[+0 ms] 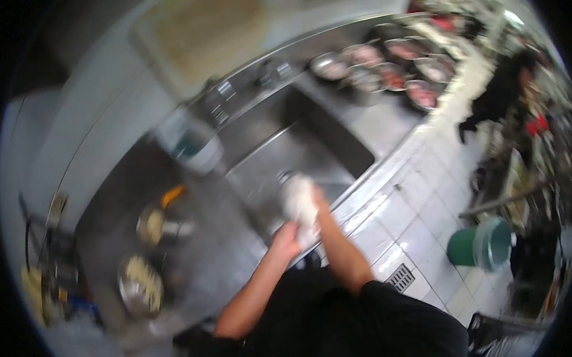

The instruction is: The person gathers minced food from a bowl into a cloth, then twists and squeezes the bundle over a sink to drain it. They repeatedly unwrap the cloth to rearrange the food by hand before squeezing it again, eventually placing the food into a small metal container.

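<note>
- Grasps the lower end of a white bundle (299,207) in the left hand (286,237), closed tight round it; presses the right hand (317,197) against the upper part, fingers lost to blur, so cannot tell whether clenched or slack.
- Far left, on the steel counter (227,252): metal bowls (141,285) with pale contents, well apart from both hands; behind them, a white tub (189,147).
- Mid-frame: holds the bundle over the sink (280,153), near its front rim.
- Looks soft and limp, probably wet cloth — light, likely slippery, hardly fragile; best taken bunched, one hand at each end.
- Right: bowls of meat (391,66) on the counter beyond the sink — and a green bucket (482,245) down on the tiled floor.
</note>
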`<state>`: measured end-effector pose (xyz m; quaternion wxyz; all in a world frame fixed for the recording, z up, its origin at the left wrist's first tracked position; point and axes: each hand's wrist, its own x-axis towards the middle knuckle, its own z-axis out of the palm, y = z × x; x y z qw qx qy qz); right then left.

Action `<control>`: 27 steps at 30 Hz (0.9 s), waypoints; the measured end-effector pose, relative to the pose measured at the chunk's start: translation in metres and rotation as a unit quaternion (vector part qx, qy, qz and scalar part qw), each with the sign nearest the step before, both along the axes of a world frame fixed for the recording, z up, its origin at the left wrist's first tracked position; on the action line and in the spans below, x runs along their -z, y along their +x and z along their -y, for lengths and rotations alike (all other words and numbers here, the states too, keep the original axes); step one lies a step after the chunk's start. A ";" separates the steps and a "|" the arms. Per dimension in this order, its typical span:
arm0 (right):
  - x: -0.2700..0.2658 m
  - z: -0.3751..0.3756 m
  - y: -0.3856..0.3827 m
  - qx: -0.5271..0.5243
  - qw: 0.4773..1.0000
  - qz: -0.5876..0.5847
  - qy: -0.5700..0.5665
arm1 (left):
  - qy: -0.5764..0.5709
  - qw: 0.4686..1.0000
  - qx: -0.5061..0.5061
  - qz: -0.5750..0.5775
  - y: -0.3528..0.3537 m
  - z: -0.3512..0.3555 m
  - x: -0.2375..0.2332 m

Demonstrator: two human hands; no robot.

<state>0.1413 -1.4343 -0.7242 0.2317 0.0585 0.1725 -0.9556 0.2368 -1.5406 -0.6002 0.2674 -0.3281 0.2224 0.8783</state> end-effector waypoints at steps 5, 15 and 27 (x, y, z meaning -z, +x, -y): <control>0.056 0.023 0.014 0.007 0.999 0.033 -0.008 | -0.452 0.884 0.032 -0.119 0.029 0.005 0.005; -0.025 0.040 0.048 0.029 0.993 -0.064 0.095 | -0.689 0.490 0.196 -0.497 0.050 0.042 -0.022; -0.052 0.056 0.079 0.050 0.969 -0.141 0.196 | -0.616 0.060 0.273 -0.736 0.010 0.044 -0.104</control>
